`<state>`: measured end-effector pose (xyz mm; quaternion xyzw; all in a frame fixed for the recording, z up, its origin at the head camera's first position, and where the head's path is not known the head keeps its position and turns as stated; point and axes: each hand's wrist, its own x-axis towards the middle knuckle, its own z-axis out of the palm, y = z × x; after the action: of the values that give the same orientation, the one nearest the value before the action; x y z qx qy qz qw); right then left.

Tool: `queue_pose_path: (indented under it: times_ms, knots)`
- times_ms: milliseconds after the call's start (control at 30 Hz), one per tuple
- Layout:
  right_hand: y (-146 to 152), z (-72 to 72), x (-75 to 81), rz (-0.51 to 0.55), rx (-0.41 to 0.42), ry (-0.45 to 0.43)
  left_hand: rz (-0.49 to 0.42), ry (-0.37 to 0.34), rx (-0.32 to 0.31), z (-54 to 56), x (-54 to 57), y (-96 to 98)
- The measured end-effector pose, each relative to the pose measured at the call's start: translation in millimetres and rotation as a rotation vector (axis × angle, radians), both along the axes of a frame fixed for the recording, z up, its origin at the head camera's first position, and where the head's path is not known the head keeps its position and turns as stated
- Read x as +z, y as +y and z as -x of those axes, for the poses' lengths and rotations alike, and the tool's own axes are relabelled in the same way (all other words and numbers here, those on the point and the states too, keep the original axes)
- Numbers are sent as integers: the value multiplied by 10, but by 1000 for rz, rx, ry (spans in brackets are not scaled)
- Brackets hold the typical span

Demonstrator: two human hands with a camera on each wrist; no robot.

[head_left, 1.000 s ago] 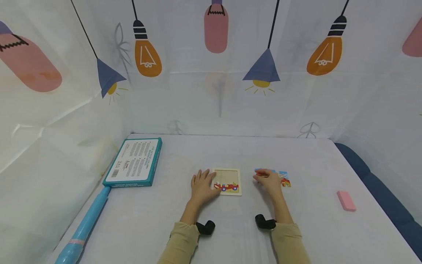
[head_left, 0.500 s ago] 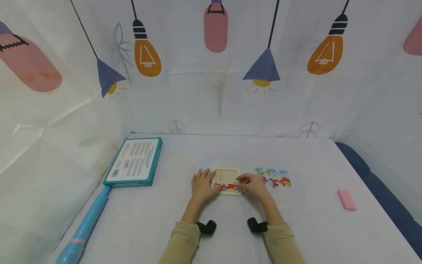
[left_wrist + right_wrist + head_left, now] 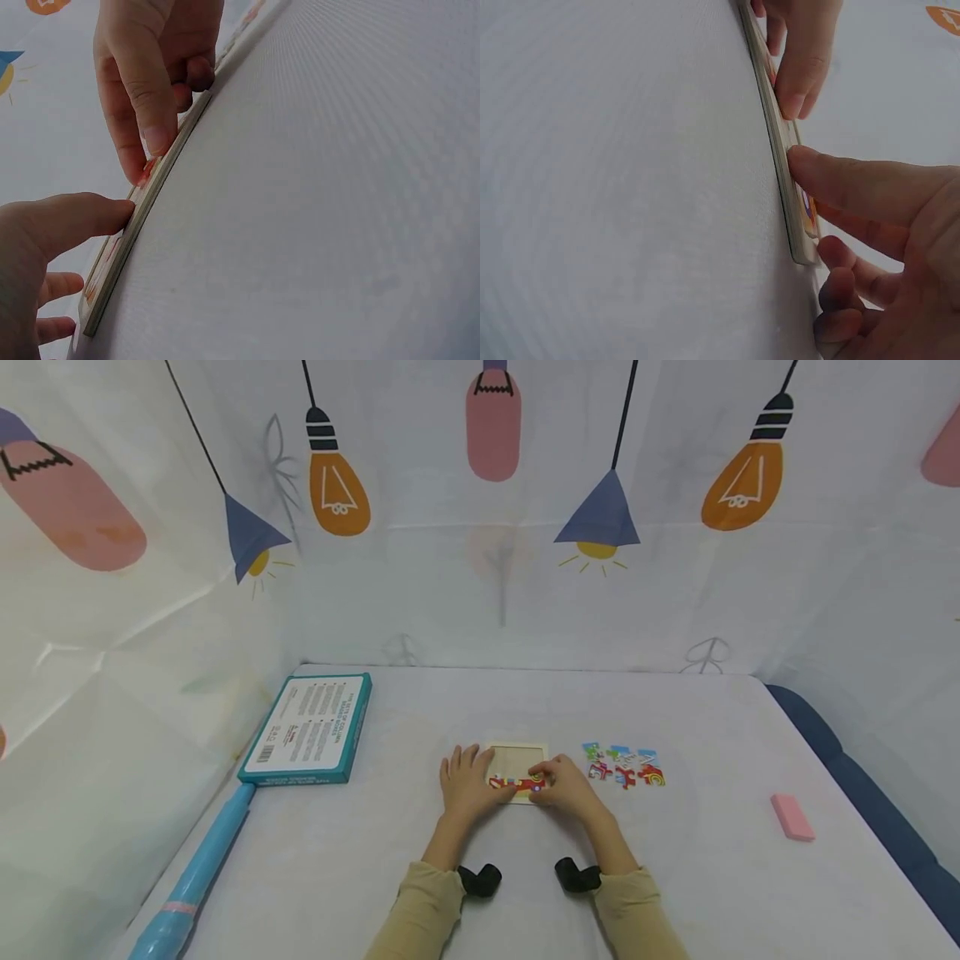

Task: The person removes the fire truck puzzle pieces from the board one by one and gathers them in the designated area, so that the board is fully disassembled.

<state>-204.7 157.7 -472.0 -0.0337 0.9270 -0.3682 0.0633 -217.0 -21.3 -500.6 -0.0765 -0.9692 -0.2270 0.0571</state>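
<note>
A small wooden puzzle tray (image 3: 519,756) lies on the table between my hands. Along its near side runs a row of picture pieces (image 3: 516,783) with a red car; its upper part shows bare wood. My left hand (image 3: 463,783) rests over the tray's left edge, fingers spread, thumb touching near the row. With thumb and forefinger, my right hand (image 3: 570,787) pinches a puzzle piece (image 3: 147,172) at the right end of the row, the other fingers curled. Fingers partly cover this piece. Several loose puzzle pieces (image 3: 624,777) lie right of the tray.
A teal box (image 3: 306,727) with a white printed face lies at the back left. A long light-blue tube (image 3: 202,868) lies below it along the left edge. Farther right is a pink block (image 3: 792,817). A dark blue seat (image 3: 855,777) stands beyond the right edge.
My right hand has moved left from the loose pieces to the right end of the tray's row, uncovering the loose pieces. My left hand has stayed at the tray.
</note>
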Motion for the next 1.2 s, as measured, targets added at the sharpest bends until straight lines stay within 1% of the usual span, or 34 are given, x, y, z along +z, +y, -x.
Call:
queue_pose_path:
  times_ms: [100, 233, 333, 400, 500, 600, 867, 1100, 1200]
  knots:
    - [2, 9, -12, 18, -3, 5, -5, -4, 2, -3, 14, 10]
    - [7, 21, -27, 74, 14, 19, -6, 7, 4, -14, 27, 15]
    - [31, 16, -22, 121, 16, 7, -6, 3, 3, -17, 27, 20]
    - [56, 4, -8, 170, 11, -15, -5, -4, 1, -12, 17, 21]
    - [100, -16, 24, 263, 10, -21, -5, -15, 0, -6, 5, 20]
    - [149, -22, 45, 348, -10, -25, -3, -18, 0, -3, -3, 18]
    - [307, -23, 52, 414, -114, -72, -2, -33, 3, -10, 9, 11]
    - [532, -68, 77, 398, -177, -46, -17, -19, -1, -9, 10, 7]
    - [633, -94, 74, 411, -213, -56, -11, -32, -3, -6, 11, 3]
